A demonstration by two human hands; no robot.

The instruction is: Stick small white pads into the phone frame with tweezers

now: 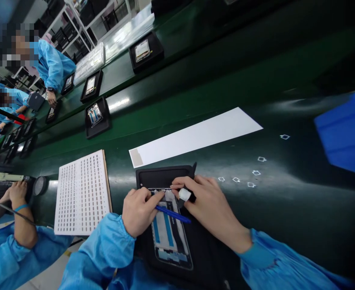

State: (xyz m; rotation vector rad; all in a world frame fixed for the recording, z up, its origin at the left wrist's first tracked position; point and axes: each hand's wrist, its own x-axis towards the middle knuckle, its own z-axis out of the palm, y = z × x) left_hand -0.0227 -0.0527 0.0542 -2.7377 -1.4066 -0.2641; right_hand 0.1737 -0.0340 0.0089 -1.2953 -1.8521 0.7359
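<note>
Black rectangular tray (157, 174) lay by the near edge of the dark green table (286, 225), carrying an opened, flat phone-like assembly (164, 233) with blue strips, its top end towards the tray's far edge. Left hand (139, 210): thumb and forefinger bent at that top end; a slim blue pen-like tool (175, 215) slanted from under this grip across the assembly. Could not tell whether the fingers had hold of it. Right hand (210, 203): grip closed round a small dark piece with a pale square face (184, 195), over the assembly's top right corner. Small white-outlined pieces (236, 180) lay on the table beyond the tray's right edge. Risks, judged: a loose tool could roll and scratch exposed parts; uneven hand pressure could shift the assembly; a slackened right grip could drop its piece onto the circuitry.
</note>
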